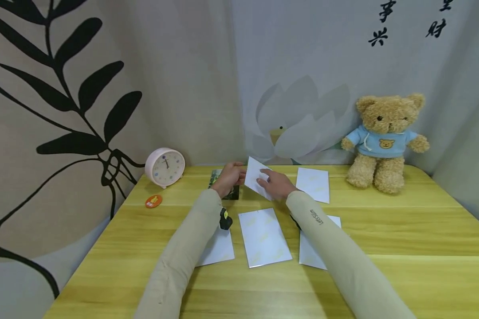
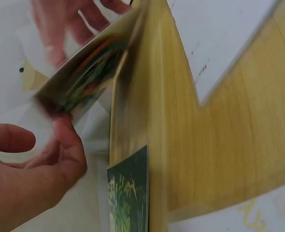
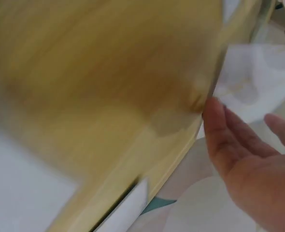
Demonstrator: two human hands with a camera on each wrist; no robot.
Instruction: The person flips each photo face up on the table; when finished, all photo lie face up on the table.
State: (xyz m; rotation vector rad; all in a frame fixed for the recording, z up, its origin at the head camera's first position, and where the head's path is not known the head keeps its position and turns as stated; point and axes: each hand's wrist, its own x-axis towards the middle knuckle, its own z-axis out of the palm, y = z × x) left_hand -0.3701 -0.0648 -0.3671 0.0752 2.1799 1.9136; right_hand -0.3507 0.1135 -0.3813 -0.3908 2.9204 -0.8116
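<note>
Left hand (image 1: 230, 176) pinches the left edge of a photo card (image 1: 257, 178), raised off the counter (image 1: 403, 230) and tilted; a dark printed photo (image 1: 225, 186) lies just beneath that grip. Right hand (image 1: 277, 184) supports the card's right side, fingers nearly straight against its white back. White cards (image 1: 264, 237) lie nearer the person, a teddy bear (image 1: 384, 141) well right.

Both arms, in beige sleeves, reach forward over the tabletop toward its far edge, forearms converging. Left hand (image 1: 230, 176) sits near the far edge, left of centre, fingers curled inward and thumb pinching; in the left wrist view the thumb (image 2: 67, 140) presses upward. Right hand (image 1: 274, 182) lies just beside it, palm down, fingers extended toward the left hand. In the right wrist view its fingers (image 3: 229, 130) appear straight and slightly spread.
</note>
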